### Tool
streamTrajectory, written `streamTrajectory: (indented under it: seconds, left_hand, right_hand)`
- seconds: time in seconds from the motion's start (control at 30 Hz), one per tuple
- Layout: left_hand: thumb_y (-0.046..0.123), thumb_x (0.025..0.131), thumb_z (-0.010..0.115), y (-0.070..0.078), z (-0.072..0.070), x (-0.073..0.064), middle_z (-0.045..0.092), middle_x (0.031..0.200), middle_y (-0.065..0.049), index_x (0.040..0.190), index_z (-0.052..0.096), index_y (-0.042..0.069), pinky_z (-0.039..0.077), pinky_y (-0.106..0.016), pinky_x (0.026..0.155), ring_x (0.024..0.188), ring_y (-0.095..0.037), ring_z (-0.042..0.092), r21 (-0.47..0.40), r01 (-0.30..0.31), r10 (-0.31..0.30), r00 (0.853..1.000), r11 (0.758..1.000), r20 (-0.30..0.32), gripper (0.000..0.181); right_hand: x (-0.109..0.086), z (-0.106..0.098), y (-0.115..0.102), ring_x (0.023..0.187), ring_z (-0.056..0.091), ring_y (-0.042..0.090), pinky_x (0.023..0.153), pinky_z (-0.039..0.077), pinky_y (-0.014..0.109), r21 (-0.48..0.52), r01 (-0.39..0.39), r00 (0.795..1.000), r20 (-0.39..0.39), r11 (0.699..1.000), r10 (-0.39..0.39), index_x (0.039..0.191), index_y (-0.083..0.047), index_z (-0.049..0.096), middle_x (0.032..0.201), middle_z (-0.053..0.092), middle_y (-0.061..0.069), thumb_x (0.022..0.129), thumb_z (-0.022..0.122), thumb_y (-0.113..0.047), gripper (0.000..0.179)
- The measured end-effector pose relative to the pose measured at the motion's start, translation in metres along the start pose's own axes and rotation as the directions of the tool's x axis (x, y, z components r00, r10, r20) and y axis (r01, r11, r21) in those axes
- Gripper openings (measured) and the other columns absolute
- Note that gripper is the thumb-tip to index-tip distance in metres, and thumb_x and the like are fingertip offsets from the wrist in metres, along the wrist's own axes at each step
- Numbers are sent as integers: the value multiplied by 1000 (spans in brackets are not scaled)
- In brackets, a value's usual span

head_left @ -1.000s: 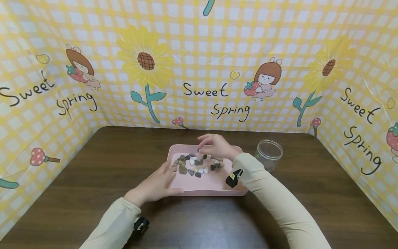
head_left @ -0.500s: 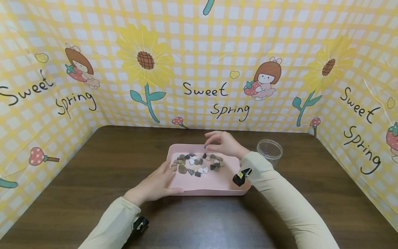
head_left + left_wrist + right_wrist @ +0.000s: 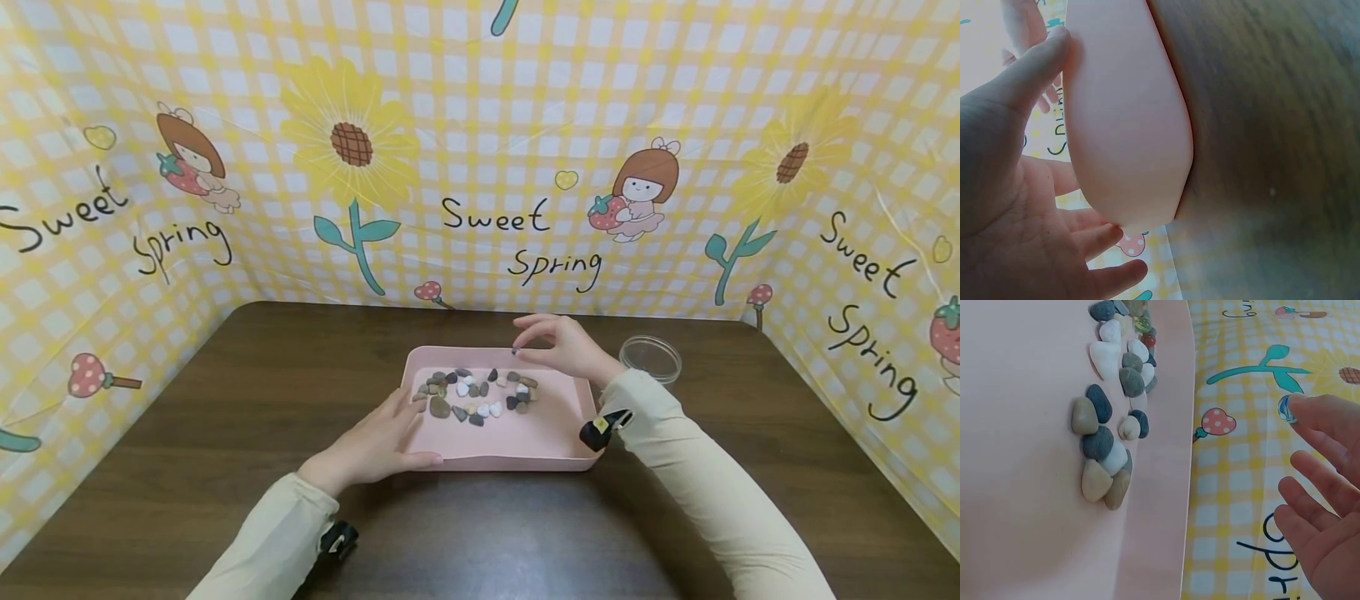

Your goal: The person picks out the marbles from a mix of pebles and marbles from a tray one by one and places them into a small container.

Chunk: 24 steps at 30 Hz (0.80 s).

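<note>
A pink tray [image 3: 540, 440] lies on the table, with several pebbles [image 3: 440, 407] in grey, white, black and tan set in a loose pattern inside it. My left hand [image 3: 367, 446] rests on the tray's near left corner, its thumb on the front rim and its fingers spread along the left end. Above the far right rim, my right hand [image 3: 558, 343] pinches a small blue-streaked glass marble [image 3: 1286, 409] between thumb and forefinger. The other right fingers are loosely extended. Red and yellow-green glass marbles [image 3: 1149, 340] sit among the stones in the right wrist view.
Right of the tray stands a clear round jar [image 3: 651, 358], partly hidden by the right forearm. Behind the dark wooden table [image 3: 300, 358] hangs a yellow checked cloth [image 3: 480, 150], which also encloses both sides.
My right hand has moved right, from over the tray's back middle toward the jar, still pinching the marble. The left hand stays at the tray's corner.
</note>
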<state>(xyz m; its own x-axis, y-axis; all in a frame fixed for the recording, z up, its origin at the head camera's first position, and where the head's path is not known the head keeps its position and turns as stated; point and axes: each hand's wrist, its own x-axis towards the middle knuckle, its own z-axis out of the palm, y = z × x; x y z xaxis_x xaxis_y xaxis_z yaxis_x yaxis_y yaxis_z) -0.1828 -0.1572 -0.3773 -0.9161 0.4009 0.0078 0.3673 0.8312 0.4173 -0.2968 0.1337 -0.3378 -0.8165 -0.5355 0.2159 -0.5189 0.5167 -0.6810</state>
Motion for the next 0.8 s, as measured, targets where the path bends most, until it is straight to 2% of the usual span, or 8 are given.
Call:
streamTrajectory:
  seconds: [0.33,0.8]
  left_hand:
    - [54,79,67,1,-1,0,19,151,-30,139,39,-1,31,-55,108,137,-45,27,-11,12,-12,1000,1000,8,86]
    - [53,79,66,0,0,0,20,151,-30,139,39,-1,31,-55,108,137,-45,27,-6,5,-5,1000,1000,5,85]
  right_hand:
    - [-17,-13,12,132,44,29,110,35,40,74,-42,997,-61,996,47,97,-5,71,136,52,14,83,69,-12,15]
    - [-44,-26,20,132,42,30,111,32,44,79,-104,988,-104,991,112,98,-7,71,139,49,13,85,68,-18,18]
